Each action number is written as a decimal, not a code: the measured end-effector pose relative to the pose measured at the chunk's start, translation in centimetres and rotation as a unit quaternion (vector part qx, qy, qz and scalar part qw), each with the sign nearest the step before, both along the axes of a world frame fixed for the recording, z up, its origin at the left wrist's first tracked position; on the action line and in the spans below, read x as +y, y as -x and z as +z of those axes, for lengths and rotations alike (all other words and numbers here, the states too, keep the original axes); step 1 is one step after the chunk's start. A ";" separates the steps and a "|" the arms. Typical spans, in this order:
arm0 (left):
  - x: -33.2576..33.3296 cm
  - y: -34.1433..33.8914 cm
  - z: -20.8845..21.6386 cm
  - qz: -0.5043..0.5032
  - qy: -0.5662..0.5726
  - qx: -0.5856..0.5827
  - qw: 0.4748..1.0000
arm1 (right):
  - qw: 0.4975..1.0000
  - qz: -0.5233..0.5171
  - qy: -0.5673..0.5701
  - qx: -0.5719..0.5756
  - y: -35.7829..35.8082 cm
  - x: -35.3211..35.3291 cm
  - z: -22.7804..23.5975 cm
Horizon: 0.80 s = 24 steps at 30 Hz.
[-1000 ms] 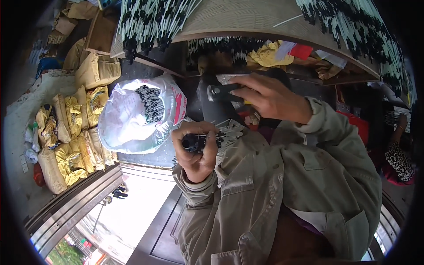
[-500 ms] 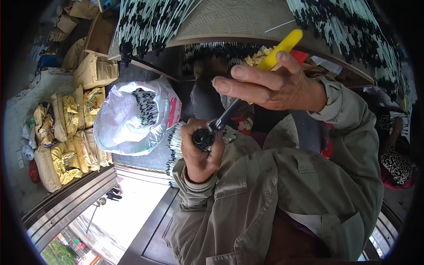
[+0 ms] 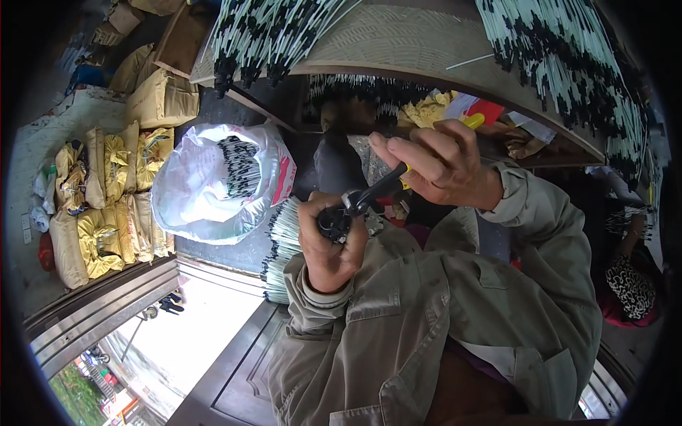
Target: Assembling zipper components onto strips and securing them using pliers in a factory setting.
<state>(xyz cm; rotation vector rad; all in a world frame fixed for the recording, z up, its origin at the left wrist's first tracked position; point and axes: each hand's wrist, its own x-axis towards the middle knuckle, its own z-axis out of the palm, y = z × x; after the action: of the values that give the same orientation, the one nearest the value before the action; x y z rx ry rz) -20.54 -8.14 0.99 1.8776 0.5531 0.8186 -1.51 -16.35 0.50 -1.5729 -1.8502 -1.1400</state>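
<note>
My left hand (image 3: 327,259) is closed round a bunch of black pieces (image 3: 332,223), whose ends face up between thumb and fingers. To its upper right my right hand (image 3: 451,167) grips a pair of yellow-handled pliers (image 3: 383,186). Their metal jaws lie against the black pieces; a yellow handle end shows above my right fingers, and the rest of the grip is hidden. Beside my left wrist is a pile of pale sticks with black ends (image 3: 285,227).
A white plastic sack (image 3: 167,206) holding similar pieces stands open at the left. Brown and yellow packages (image 3: 71,259) are stacked beyond it. Across the top runs a table (image 3: 398,35) bearing heaps of pale sticks with black parts (image 3: 273,32). Another person's patterned clothing (image 3: 631,284) shows far right.
My right hand has come down and left, its fingers now curled more tightly on the pliers' handles. The spread handle has swung inward. My left hand still holds the black pieces.
</note>
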 end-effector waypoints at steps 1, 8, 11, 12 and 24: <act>0.0 0.1 -0.1 0.003 -0.002 0.004 1.000 | 1.000 0.002 0.001 0.000 0.0 -0.3 0.3; 0.6 -0.5 0.7 -0.053 -0.022 0.010 0.998 | 0.826 0.179 0.484 0.228 -3.1 -2.1 8.1; 0.3 -0.2 1.2 -0.108 -0.042 0.015 0.993 | 0.550 0.201 0.720 0.372 -4.2 -0.7 8.5; 0.5 -0.2 1.0 -0.122 -0.037 0.012 0.992 | 0.335 0.190 0.760 0.524 -4.3 -0.7 8.0; 1.4 -0.5 0.1 -0.178 0.043 -0.113 0.977 | 0.665 0.277 0.532 0.445 -2.6 -5.3 6.9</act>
<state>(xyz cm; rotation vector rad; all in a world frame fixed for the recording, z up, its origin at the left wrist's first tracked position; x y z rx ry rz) -20.03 -6.70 1.12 1.7084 0.1031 0.7408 1.12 -21.65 7.40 -1.3516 -1.9587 1.0794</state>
